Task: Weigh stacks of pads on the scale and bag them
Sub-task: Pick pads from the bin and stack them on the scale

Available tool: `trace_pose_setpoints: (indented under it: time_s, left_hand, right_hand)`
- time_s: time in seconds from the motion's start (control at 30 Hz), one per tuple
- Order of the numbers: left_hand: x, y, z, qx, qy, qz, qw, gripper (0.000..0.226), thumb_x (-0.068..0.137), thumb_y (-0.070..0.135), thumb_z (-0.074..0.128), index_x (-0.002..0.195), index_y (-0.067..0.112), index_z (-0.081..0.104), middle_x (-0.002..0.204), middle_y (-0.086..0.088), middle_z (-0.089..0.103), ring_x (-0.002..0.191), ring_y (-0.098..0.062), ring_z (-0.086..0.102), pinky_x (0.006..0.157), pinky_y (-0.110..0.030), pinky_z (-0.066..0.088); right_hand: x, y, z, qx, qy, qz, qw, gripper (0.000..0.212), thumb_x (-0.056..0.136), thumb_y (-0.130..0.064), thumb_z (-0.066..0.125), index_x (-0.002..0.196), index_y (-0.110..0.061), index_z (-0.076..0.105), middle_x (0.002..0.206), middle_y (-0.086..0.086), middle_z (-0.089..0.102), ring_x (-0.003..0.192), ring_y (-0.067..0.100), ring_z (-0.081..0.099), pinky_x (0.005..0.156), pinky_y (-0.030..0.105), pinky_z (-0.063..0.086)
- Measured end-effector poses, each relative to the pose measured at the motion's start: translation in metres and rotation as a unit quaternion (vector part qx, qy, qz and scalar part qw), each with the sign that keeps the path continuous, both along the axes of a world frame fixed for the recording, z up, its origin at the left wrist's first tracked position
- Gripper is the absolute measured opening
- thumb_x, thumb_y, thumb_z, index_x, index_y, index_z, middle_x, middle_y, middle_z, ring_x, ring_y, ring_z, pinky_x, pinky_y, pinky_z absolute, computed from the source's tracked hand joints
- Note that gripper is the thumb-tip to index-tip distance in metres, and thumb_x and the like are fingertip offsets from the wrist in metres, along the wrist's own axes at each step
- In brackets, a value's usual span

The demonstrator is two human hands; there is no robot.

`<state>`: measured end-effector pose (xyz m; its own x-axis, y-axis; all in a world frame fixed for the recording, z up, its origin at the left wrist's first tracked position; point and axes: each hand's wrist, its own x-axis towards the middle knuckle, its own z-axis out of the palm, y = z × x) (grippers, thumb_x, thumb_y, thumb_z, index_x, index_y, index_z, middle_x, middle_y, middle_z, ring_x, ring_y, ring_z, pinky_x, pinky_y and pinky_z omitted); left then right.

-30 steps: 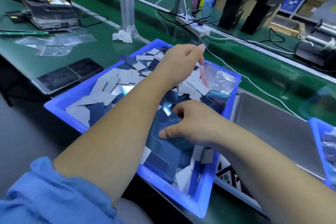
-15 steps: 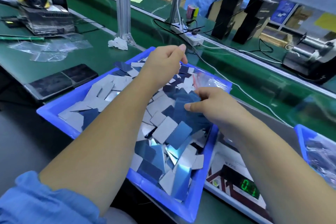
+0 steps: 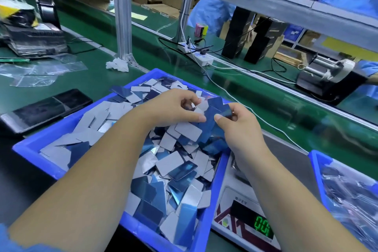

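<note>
While the right hand (image 3: 237,127) was digging palm-down in the bin a second ago, it is now sitting up at frame centre, thumb and fingers pinching a fanned bunch of blue pads (image 3: 214,116). Left hand (image 3: 173,108) is closing in from the left, thumb stretched under the bunch, fingers curled over its top edge, so I'm reading both hands as gripping the same bunch. The clear bag the left fingers were pinching a second ago is no longer showing; I can't tell where it is now.

Loose pads (image 3: 163,165) are still filling the blue bin (image 3: 30,145) across the lower left and centre. Scale (image 3: 286,159) is sitting just right of the bin, its platter mostly hidden behind the right forearm, green digits (image 3: 262,228) glowing at lower right; reading is partly cut off, so I'm not quoting it. Second blue bin (image 3: 315,170) at the right edge is holding bagged stock, and spare clear bags (image 3: 41,71) are lying on the bench (image 3: 98,75) at upper left.

My read: we are moving from scooping to squaring up a stack. Nothing from this bunch is resting on the scale yet, so weighing and bagging are both still pending. Pads are thin and glossy, so I'm expecting the fan to slip if the grip is loosening.
</note>
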<state>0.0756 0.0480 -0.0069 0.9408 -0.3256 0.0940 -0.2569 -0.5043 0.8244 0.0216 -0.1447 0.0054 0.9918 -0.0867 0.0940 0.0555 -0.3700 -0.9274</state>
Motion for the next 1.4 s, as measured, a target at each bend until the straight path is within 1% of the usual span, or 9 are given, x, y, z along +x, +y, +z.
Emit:
trace_pose_setpoints:
  time_s: [0.23,0.4,0.6,0.73,0.83,1.03,1.17,1.27,1.4]
  left_hand:
    - [-0.004,0.002,0.003,0.018,-0.027,0.017,0.999,0.061,0.079,0.068,0.064,0.063,0.015,0.038,0.054,0.011,0.027,0.048,-0.011,0.026,0.041,-0.015,0.022]
    - [-0.003,0.006,0.004,-0.008,-0.008,0.060,0.998,0.052,0.079,0.056,0.064,0.060,0.020,0.031,0.053,0.010,0.025,0.048,-0.013,0.023,0.042,-0.019,0.020]
    - [-0.001,0.003,0.002,0.041,0.010,0.110,0.993,0.036,0.082,0.036,0.055,0.061,0.020,0.030,0.052,0.009,0.025,0.046,-0.013,0.024,0.053,-0.028,0.024]
    - [0.000,0.003,0.001,0.070,-0.007,0.122,0.990,0.039,0.088,0.031,0.057,0.059,0.019,0.033,0.048,0.008,0.027,0.044,-0.012,0.024,0.052,-0.026,0.025]
    - [-0.003,-0.005,0.000,0.093,-0.031,0.103,0.990,0.043,0.092,0.034,0.058,0.059,0.019,0.035,0.048,0.008,0.031,0.045,-0.011,0.026,0.052,-0.027,0.026]
    - [-0.009,-0.022,0.010,0.055,-0.167,0.141,0.974,0.040,0.095,0.029,0.057,0.063,0.008,0.044,0.066,-0.011,0.047,0.055,-0.013,0.034,0.058,-0.034,0.033]
    - [-0.015,-0.032,0.012,0.077,-0.201,0.135,0.967,0.039,0.094,0.027,0.058,0.063,0.006,0.045,0.067,-0.014,0.049,0.064,-0.024,0.042,0.062,-0.037,0.037]
    - [-0.016,-0.041,0.022,0.095,-0.230,0.138,0.959,0.035,0.089,0.026,0.059,0.065,0.004,0.045,0.064,-0.013,0.047,0.061,-0.020,0.038,0.055,-0.032,0.029]
    - [-0.015,-0.052,0.033,0.103,-0.236,0.124,0.958,0.034,0.085,0.028,0.054,0.062,0.011,0.036,0.055,0.001,0.034,0.049,-0.011,0.028,0.051,-0.029,0.025]
  right_hand:
    - [0.003,-0.004,0.006,0.178,0.021,-0.043,0.983,0.005,0.091,-0.008,0.061,0.087,-0.006,0.060,0.071,0.003,0.066,0.066,0.023,0.060,0.057,0.038,0.051]
    - [0.003,-0.010,0.017,0.297,0.007,-0.077,0.952,0.014,0.097,-0.007,0.055,0.092,-0.018,0.064,0.076,-0.005,0.074,0.063,0.012,0.068,0.055,0.029,0.056]
    - [0.000,-0.019,0.021,0.287,0.046,-0.056,0.955,0.014,0.095,-0.008,0.058,0.095,-0.019,0.067,0.080,-0.004,0.074,0.068,0.012,0.069,0.051,0.027,0.053]
    - [-0.012,-0.046,0.027,0.180,0.040,-0.025,0.983,0.021,0.088,-0.004,0.061,0.099,-0.021,0.067,0.083,0.002,0.075,0.070,0.020,0.069,0.059,0.032,0.056]
    - [-0.024,-0.082,0.032,-0.032,0.015,-0.035,0.999,0.033,0.080,-0.010,0.063,0.099,-0.037,0.063,0.078,-0.006,0.074,0.063,0.020,0.070,0.064,0.036,0.057]
    - [-0.040,-0.121,0.008,-0.316,0.058,-0.088,0.943,0.024,0.083,-0.017,0.057,0.096,-0.037,0.055,0.074,-0.017,0.057,0.064,0.001,0.058,0.051,0.016,0.037]
    - [-0.042,-0.125,0.002,-0.446,0.060,-0.068,0.890,0.015,0.080,-0.031,0.046,0.075,-0.021,0.056,0.083,0.007,0.058,0.092,0.036,0.051,0.076,0.036,0.040]
    - [-0.047,-0.128,0.007,-0.473,0.065,-0.073,0.876,0.019,0.083,-0.028,0.049,0.066,-0.019,0.051,0.087,0.013,0.054,0.094,0.040,0.048,0.085,0.040,0.043]
    - [-0.054,-0.135,0.014,-0.436,0.034,-0.076,0.896,0.032,0.087,-0.034,0.054,0.114,-0.025,0.068,0.124,0.009,0.057,0.115,0.036,0.045,0.089,0.036,0.038]
